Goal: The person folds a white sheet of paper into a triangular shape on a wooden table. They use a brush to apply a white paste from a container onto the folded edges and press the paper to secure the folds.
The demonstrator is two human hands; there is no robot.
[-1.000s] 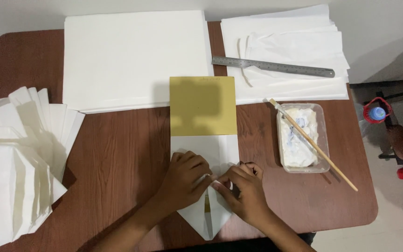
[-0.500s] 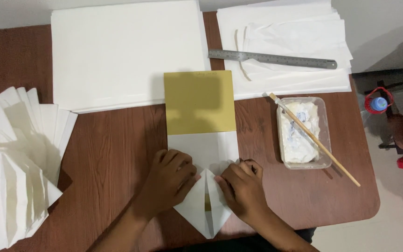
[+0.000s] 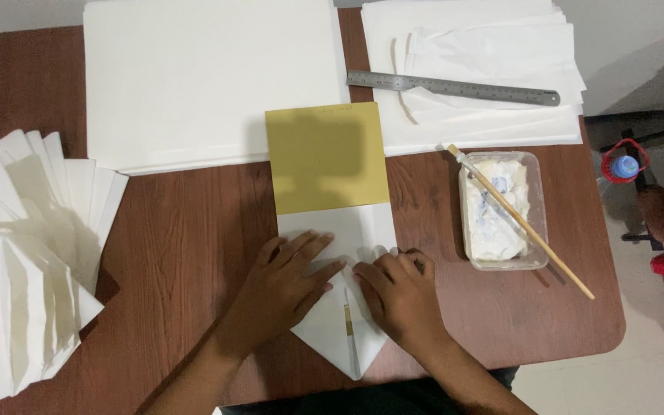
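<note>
On the brown desk [image 3: 178, 253], the left hand [image 3: 286, 280] and right hand [image 3: 397, 296] lay flat, fingers spread, holding nothing, pressing the folded white paper [image 3: 340, 338]; firm, even pressure along the slanted edges probably sharpened the creases.

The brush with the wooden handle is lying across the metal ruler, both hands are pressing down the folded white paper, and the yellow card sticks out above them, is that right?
Not quite. In the head view the brush lies across the clear plastic tray of white paste, not the metal ruler. The rest holds: left hand and right hand press the folded white paper, yellow card above.
</note>
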